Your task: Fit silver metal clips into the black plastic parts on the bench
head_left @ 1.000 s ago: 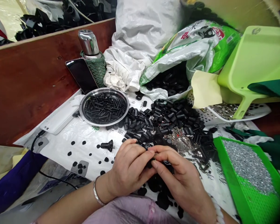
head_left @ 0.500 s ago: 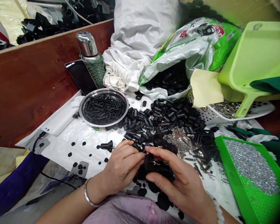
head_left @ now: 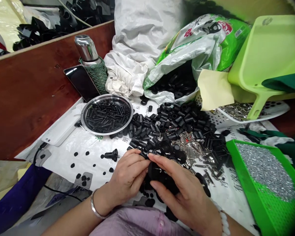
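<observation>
My left hand (head_left: 131,173), with a metal bangle at the wrist, has its fingers pinched together at the near end of a dark part; whatever lies inside the pinch is hidden. My right hand (head_left: 184,193) curls its thumb and fingers round a black round plastic part (head_left: 154,171) with a small bright metal piece on its face. The two hands meet at this part, low over the table. Just beyond them spreads a heap of short black plastic sleeves (head_left: 172,119), with thin metal strips (head_left: 189,146) beside it. One black flared fitting (head_left: 111,155) lies left of my hands.
A round steel dish (head_left: 82,124) holds black springs. Behind stand a flask (head_left: 86,49), a phone (head_left: 82,82), and an open green-and-white bag (head_left: 206,42) of black rings. At right are a green tray (head_left: 272,209) with small silver pieces and a light-green dustpan (head_left: 272,49).
The view has shifted slightly. My right hand's fingers have closed in a little over the black round part, and both hands stay together at it.
</observation>
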Action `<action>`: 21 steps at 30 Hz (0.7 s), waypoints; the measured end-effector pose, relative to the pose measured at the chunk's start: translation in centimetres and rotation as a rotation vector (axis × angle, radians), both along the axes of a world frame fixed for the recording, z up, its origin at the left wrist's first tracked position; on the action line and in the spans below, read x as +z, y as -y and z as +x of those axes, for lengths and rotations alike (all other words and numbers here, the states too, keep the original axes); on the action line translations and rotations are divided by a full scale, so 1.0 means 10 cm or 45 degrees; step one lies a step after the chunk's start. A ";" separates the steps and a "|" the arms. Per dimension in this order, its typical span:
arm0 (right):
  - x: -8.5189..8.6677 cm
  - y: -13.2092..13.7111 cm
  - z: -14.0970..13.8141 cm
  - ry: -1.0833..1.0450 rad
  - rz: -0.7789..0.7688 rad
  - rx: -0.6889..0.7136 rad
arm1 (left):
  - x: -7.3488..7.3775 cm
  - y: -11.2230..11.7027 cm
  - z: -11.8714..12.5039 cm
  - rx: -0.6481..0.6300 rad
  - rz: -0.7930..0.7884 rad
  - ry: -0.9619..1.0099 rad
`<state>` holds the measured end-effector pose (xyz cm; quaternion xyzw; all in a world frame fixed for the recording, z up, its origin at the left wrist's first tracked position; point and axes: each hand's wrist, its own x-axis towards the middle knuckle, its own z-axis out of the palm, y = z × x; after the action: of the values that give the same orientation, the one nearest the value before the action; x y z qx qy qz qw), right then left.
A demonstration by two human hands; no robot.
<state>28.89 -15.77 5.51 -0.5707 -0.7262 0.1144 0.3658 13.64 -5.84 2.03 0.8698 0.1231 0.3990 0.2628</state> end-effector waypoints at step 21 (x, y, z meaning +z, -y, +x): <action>0.04 0.16 0.33 -0.221 -0.024 -0.208 | 0.06 -0.25 -0.24 0.180 0.083 -0.236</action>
<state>32.23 -17.41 5.87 -0.6193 -0.6418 0.1402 0.4300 11.29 -3.32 2.68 0.9002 0.1950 0.3381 0.1931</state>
